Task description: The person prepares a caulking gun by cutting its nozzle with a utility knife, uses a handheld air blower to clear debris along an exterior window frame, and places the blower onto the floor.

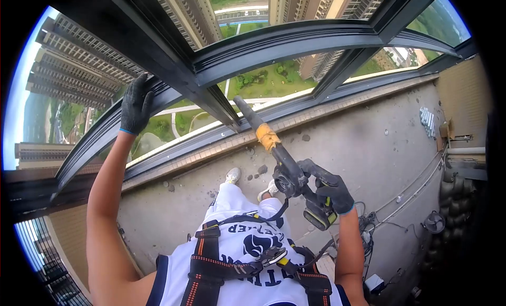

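Note:
My left hand (136, 104), in a dark glove with a blue cuff, holds the dark metal window frame (163, 98) at the left, its fingers over the rail. In my right hand (329, 186), also gloved, is a cordless blower (287, 169) gripped by its handle. A green-and-black battery (320, 216) sits at the blower's base. Yellow tape (268, 136) wraps its long black nozzle (247, 111), which points up and away toward the low window rail. The nozzle's tip appears close to the frame post, but whether they touch I cannot tell.
A safety harness (203, 264) crosses my chest. The concrete floor (358, 142) carries bits of debris. Cables (369, 221) and a small fan (435, 221) lie at the right, near a stack of dark sacks (456, 200). Beyond the window, the ground lies far below.

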The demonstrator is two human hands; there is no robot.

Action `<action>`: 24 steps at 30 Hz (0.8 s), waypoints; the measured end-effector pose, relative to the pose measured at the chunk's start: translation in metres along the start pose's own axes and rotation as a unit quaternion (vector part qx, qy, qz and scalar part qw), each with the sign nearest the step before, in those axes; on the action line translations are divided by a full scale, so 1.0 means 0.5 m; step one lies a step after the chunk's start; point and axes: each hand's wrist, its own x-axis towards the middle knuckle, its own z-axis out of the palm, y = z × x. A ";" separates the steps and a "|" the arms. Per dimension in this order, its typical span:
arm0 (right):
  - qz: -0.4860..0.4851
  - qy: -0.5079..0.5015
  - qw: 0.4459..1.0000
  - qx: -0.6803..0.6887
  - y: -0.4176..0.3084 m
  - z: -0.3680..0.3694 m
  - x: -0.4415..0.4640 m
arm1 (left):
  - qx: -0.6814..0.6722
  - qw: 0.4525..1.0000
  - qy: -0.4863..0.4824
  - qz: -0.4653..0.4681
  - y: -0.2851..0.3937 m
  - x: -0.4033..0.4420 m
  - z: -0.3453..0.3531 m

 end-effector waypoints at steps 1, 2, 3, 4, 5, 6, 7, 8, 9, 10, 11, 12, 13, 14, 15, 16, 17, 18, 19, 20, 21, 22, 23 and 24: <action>0.030 0.017 0.999 -0.012 -0.001 -0.046 -0.059 | 0.000 1.000 0.014 0.007 -0.010 -0.003 0.010; 0.015 0.022 0.998 -0.048 -0.053 -0.048 -0.106 | -0.002 1.000 0.021 0.001 -0.008 -0.004 0.012; -0.010 0.029 0.995 -0.094 -0.113 -0.037 -0.140 | 0.008 1.000 0.019 -0.004 -0.004 -0.004 0.012; -0.033 0.033 0.990 -0.134 -0.161 -0.026 -0.166 | 0.018 1.000 0.018 -0.006 -0.002 -0.002 0.013; -0.051 0.037 0.985 -0.163 -0.197 -0.018 -0.184 | 0.020 1.000 0.021 -0.001 -0.003 0.001 0.014; -0.067 0.037 0.980 -0.185 -0.229 -0.008 -0.194 | 0.024 0.999 0.024 -0.005 -0.004 0.003 0.017; -0.075 0.033 0.977 -0.194 -0.254 0.002 -0.197 | 0.021 1.000 0.021 -0.007 -0.002 0.005 0.017; -0.084 0.030 0.975 -0.203 -0.265 0.009 -0.195 | 0.017 1.000 0.018 -0.007 -0.002 0.005 0.018; -0.079 0.039 0.976 -0.201 -0.269 0.013 -0.192 | 0.023 1.000 0.017 -0.008 -0.002 0.005 0.017; -0.081 0.038 0.975 -0.202 -0.273 0.013 -0.187 | 0.024 0.999 0.019 -0.009 -0.002 0.004 0.017; -0.054 0.056 0.983 -0.169 -0.276 0.012 -0.179 | 0.034 0.999 0.016 -0.008 -0.002 0.005 0.016; -0.027 0.073 0.988 -0.137 -0.284 0.009 -0.176 | 0.042 0.999 0.013 -0.008 0.000 0.006 0.014; -0.048 0.071 0.986 -0.146 -0.291 0.001 -0.171 | 0.041 0.999 0.017 -0.010 -0.001 0.005 0.014; -0.049 0.070 0.985 -0.149 -0.298 -0.007 -0.175 | 0.054 0.998 0.019 -0.005 -0.003 0.004 0.013; -0.041 0.103 0.988 -0.111 -0.304 -0.016 -0.182 | 0.066 0.998 0.021 0.002 -0.005 0.006 0.017; -0.031 0.138 0.987 -0.073 -0.312 -0.023 -0.190 | 0.061 0.998 0.024 0.002 -0.007 0.003 0.019; -0.052 0.148 0.986 -0.059 -0.324 -0.024 -0.194 | 0.049 0.999 0.018 -0.009 -0.003 -0.001 0.013; -0.055 0.164 0.983 -0.064 -0.331 -0.029 -0.196 | 0.031 0.999 0.015 -0.016 0.002 0.002 0.011; -0.065 0.180 0.981 -0.037 -0.333 -0.034 -0.200 | 0.032 0.999 0.015 -0.019 -0.003 -0.004 0.011; -0.081 0.204 0.976 -0.011 -0.334 -0.043 -0.212 | 0.025 0.999 0.017 -0.018 -0.012 -0.008 0.021; -0.100 0.210 0.972 -0.021 -0.340 -0.054 -0.218 | 0.019 1.000 0.020 -0.011 -0.015 -0.009 0.027; -0.118 0.206 0.971 -0.029 -0.334 -0.061 -0.215 | 0.022 1.000 0.020 -0.009 -0.027 -0.023 0.030; -0.148 0.219 0.964 -0.022 -0.327 -0.078 -0.214 | 0.015 1.000 0.017 -0.017 -0.028 -0.028 0.031; -0.166 0.190 0.967 -0.043 -0.338 -0.094 -0.217 | 0.014 0.999 0.013 -0.028 -0.029 -0.029 0.033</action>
